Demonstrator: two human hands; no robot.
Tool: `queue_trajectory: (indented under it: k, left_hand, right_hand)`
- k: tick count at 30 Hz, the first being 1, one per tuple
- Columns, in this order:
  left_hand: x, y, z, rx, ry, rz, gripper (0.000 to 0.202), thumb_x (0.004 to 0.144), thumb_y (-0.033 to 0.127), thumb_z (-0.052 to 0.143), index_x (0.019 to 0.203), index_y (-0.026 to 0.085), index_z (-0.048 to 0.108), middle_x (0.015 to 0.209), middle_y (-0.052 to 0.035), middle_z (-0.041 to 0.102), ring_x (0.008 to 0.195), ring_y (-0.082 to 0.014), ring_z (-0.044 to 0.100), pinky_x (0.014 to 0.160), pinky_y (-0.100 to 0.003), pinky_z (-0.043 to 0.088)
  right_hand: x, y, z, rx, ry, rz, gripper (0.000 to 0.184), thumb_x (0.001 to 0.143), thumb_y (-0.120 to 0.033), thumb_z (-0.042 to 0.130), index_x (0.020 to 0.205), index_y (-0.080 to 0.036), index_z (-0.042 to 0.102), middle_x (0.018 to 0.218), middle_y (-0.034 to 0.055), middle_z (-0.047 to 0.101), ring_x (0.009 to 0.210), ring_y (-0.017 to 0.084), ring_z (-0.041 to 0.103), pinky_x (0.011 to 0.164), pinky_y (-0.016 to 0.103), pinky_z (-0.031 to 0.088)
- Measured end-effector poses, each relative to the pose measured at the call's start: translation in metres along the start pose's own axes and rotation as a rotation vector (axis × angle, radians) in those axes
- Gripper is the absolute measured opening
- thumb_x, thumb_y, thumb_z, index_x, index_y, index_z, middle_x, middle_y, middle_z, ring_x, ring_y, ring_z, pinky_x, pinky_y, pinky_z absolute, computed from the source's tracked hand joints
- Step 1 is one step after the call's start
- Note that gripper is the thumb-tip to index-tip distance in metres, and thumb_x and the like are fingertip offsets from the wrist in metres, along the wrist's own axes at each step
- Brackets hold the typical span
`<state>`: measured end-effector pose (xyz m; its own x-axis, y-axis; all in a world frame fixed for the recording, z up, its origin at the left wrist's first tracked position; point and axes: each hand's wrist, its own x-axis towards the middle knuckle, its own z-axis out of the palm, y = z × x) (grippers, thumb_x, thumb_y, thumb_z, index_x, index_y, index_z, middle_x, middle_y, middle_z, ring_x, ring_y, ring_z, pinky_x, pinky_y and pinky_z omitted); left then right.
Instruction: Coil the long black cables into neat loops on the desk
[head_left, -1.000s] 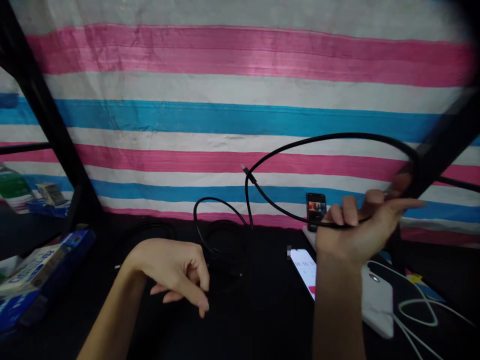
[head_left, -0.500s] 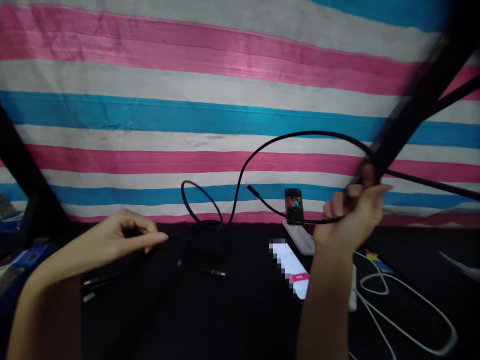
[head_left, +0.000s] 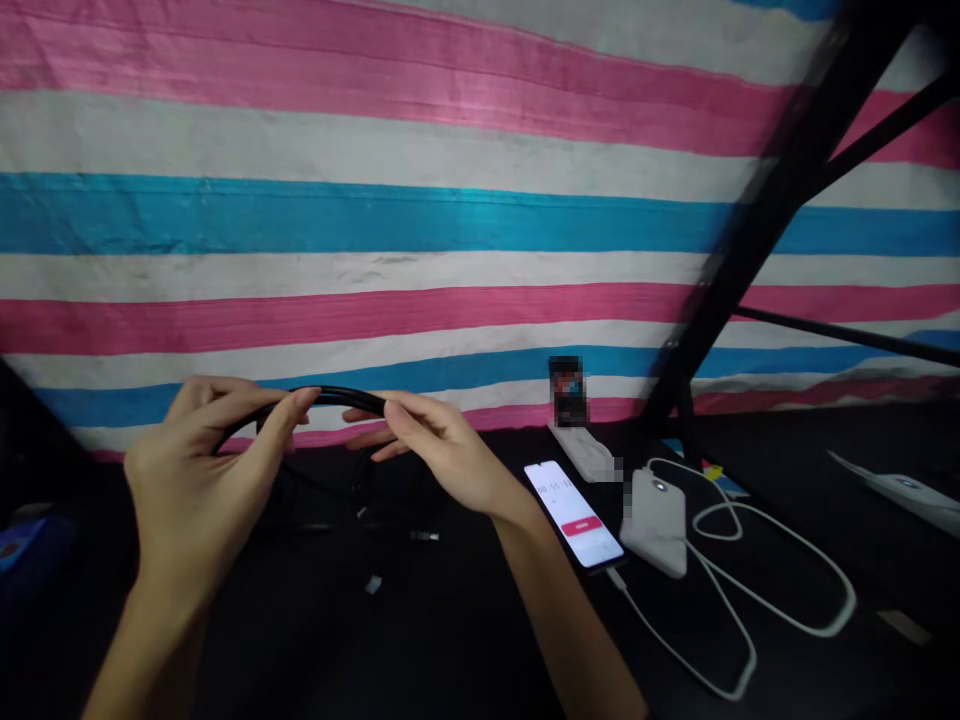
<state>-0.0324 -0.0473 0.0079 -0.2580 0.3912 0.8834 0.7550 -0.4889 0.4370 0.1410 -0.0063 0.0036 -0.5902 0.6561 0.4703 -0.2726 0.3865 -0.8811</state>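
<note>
A black cable (head_left: pixel 346 394) runs in a bundled arc of strands between my two hands, above the dark table. My left hand (head_left: pixel 214 450) is closed, pinching the strands between thumb and fingers at the arc's left. At its right end, the thumb and fingers of my right hand (head_left: pixel 442 440) are on the same cable. More dark cable hangs beneath the hands, hard to make out against the black surface. A metal plug (head_left: pixel 424 537) lies below my right hand, and a small pale scrap (head_left: pixel 373 584) is nearer to me.
To the right lie a lit phone (head_left: pixel 574 515), a white power bank (head_left: pixel 655 528) and a looping white cable (head_left: pixel 814 632). A small dark-screened device (head_left: pixel 568 392) stands behind them. A black metal post (head_left: pixel 750 255) slants up at right, before a striped sheet (head_left: pixel 450 220).
My right hand has come down and left from beside the post, bringing the cable along. My left hand, earlier without the cable, now grips it. The wide loop has become a small bundled arc.
</note>
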Motion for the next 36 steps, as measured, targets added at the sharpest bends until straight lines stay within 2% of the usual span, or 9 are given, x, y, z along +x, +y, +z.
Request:
queue_trajectory:
  k: [4, 9, 13, 18, 22, 27, 30, 33, 36]
  left_hand:
    - [-0.003, -0.002, 0.009, -0.026, 0.041, -0.058, 0.017, 0.075, 0.036, 0.067, 0.067, 0.022, 0.067, 0.062, 0.0009, 0.058, 0.064, -0.0143, 0.053, 0.061, -0.028, 0.039]
    - [-0.005, 0.001, 0.013, -0.060, -0.049, -0.073, 0.026, 0.079, 0.037, 0.061, 0.059, 0.021, 0.061, 0.061, 0.0011, 0.057, 0.065, -0.0137, 0.053, 0.064, -0.027, 0.039]
    - [-0.005, -0.003, 0.016, -0.059, -0.172, 0.055, 0.020, 0.082, 0.041, 0.056, 0.082, 0.022, 0.059, 0.088, -0.0041, 0.058, 0.090, -0.0192, 0.054, 0.081, -0.033, 0.040]
    - [-0.006, -0.011, 0.015, -0.393, -0.521, 0.156, 0.088, 0.061, 0.072, 0.059, 0.132, 0.027, 0.031, 0.136, -0.0134, 0.036, 0.128, -0.0309, 0.036, 0.105, -0.047, 0.033]
    - [-0.008, -0.009, 0.016, -0.160, -0.539, 0.302, 0.124, 0.044, 0.062, 0.078, 0.142, 0.021, 0.015, 0.144, -0.0174, 0.026, 0.132, -0.0325, 0.031, 0.109, -0.046, 0.030]
    - [-0.006, -0.009, 0.023, -0.081, -0.230, 0.263, 0.107, 0.058, 0.041, 0.080, 0.142, 0.022, 0.017, 0.142, -0.0171, 0.031, 0.130, -0.0319, 0.035, 0.103, -0.049, 0.037]
    - [-0.003, -0.011, 0.020, -0.146, -0.238, 0.113, 0.088, 0.065, 0.037, 0.073, 0.139, 0.027, 0.028, 0.142, -0.0109, 0.038, 0.128, -0.0303, 0.038, 0.105, -0.048, 0.034]
    - [0.000, -0.011, 0.012, -0.182, -0.361, -0.058, 0.046, 0.068, 0.029, 0.063, 0.113, 0.028, 0.057, 0.109, -0.0043, 0.065, 0.100, -0.0254, 0.060, 0.084, -0.037, 0.049]
    - [0.001, -0.012, 0.007, -0.148, -0.359, -0.213, 0.016, 0.063, 0.022, 0.057, 0.076, 0.024, 0.066, 0.066, 0.0014, 0.064, 0.058, -0.0156, 0.058, 0.053, -0.025, 0.045]
  right_hand:
    - [-0.003, -0.005, -0.003, -0.017, -0.086, 0.090, 0.035, 0.094, -0.036, 0.044, 0.123, -0.020, 0.053, 0.096, 0.0059, 0.068, 0.058, 0.007, 0.063, 0.045, 0.015, 0.042]
    - [-0.008, -0.012, -0.011, -0.040, -0.072, 0.080, 0.039, 0.094, -0.039, 0.043, 0.126, -0.019, 0.053, 0.071, -0.0005, 0.066, 0.030, 0.001, 0.037, 0.030, 0.015, 0.028]
    - [-0.009, -0.015, -0.014, 0.013, -0.013, 0.037, 0.037, 0.093, -0.036, 0.046, 0.124, -0.019, 0.055, 0.061, -0.0044, 0.060, 0.029, 0.000, 0.031, 0.028, 0.014, 0.021]
    - [-0.007, -0.014, -0.020, 0.095, 0.084, -0.019, 0.033, 0.093, -0.035, 0.046, 0.119, -0.018, 0.056, 0.059, -0.0059, 0.058, 0.028, 0.000, 0.032, 0.027, 0.014, 0.021]
    - [-0.010, -0.016, -0.027, 0.154, 0.076, -0.047, 0.032, 0.093, -0.036, 0.045, 0.120, -0.020, 0.053, 0.059, -0.0067, 0.058, 0.028, 0.000, 0.033, 0.027, 0.013, 0.022]
    - [-0.021, -0.024, -0.029, 0.140, -0.208, 0.070, 0.044, 0.093, -0.038, 0.044, 0.134, -0.021, 0.041, 0.063, -0.0029, 0.064, 0.036, 0.004, 0.050, 0.029, 0.014, 0.023]
    - [-0.023, -0.026, -0.026, 0.084, -0.336, 0.166, 0.050, 0.092, -0.038, 0.046, 0.138, -0.021, 0.037, 0.066, -0.0015, 0.065, 0.041, 0.005, 0.055, 0.033, 0.014, 0.027]
    - [-0.018, -0.021, -0.023, 0.017, -0.295, 0.136, 0.042, 0.089, -0.034, 0.053, 0.129, -0.021, 0.050, 0.065, -0.0024, 0.064, 0.045, 0.005, 0.054, 0.040, 0.015, 0.033]
    - [-0.008, -0.009, -0.021, -0.109, -0.092, 0.047, 0.025, 0.086, -0.032, 0.058, 0.105, -0.019, 0.066, 0.068, -0.0021, 0.062, 0.050, 0.005, 0.053, 0.051, 0.018, 0.041]
